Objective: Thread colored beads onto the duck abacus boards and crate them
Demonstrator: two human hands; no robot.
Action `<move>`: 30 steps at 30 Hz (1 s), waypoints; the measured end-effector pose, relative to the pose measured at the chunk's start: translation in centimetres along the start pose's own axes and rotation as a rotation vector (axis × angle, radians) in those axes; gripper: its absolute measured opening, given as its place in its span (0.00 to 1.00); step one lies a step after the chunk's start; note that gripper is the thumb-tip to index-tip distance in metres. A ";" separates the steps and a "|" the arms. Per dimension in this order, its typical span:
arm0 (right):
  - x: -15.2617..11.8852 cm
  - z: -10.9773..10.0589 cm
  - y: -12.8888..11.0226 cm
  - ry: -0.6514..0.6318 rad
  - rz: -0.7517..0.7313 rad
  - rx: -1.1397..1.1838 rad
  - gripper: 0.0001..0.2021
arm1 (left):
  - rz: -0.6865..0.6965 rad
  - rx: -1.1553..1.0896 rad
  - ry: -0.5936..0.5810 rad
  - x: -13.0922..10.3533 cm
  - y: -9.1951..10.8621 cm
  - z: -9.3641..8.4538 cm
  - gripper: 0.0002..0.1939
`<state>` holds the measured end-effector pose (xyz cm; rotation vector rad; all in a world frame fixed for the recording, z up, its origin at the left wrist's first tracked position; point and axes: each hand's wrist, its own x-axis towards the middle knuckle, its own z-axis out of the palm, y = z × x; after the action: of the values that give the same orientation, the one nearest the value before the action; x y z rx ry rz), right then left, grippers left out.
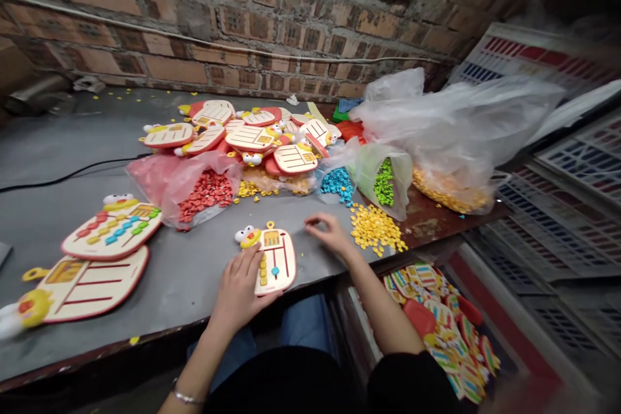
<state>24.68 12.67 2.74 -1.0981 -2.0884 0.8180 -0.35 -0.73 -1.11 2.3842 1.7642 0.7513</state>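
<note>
A cream toy board with a yellow duck head and red slots lies at the table's front edge, with several yellow beads and one blue bead on it. My left hand grips its left side, the thumb along the bottom edge. To the right of the board, my right hand hovers over the table, thumb and forefinger close together; anything between the fingertips is too small to make out. A loose pile of yellow beads lies just right of that hand.
Behind are stacked boards and bags of red, blue, green and orange-yellow beads. Two boards overlap at left. A crate of beaded boards stands below right, beside stacked plastic crates.
</note>
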 end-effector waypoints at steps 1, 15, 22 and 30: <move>0.4 -1.4 1.3 0.120 0.064 -0.124 0.08 | 0.003 -0.006 0.001 0.0 0.0 0.0 0.39; 2.4 -5.3 7.4 0.133 0.296 -0.863 0.11 | 0.070 0.024 -0.073 0.2 0.4 -1.0 0.32; 1.8 -5.1 5.9 0.286 0.160 -0.506 0.08 | 0.185 0.033 -0.105 -0.1 0.7 -1.6 0.25; 1.1 2.8 -2.3 0.044 -0.145 -0.116 0.09 | 0.089 0.029 -0.106 0.2 0.7 -1.4 0.32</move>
<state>20.94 11.95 3.06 -1.0009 -2.1723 0.6046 -0.31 -1.14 0.44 2.4861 1.6499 0.6005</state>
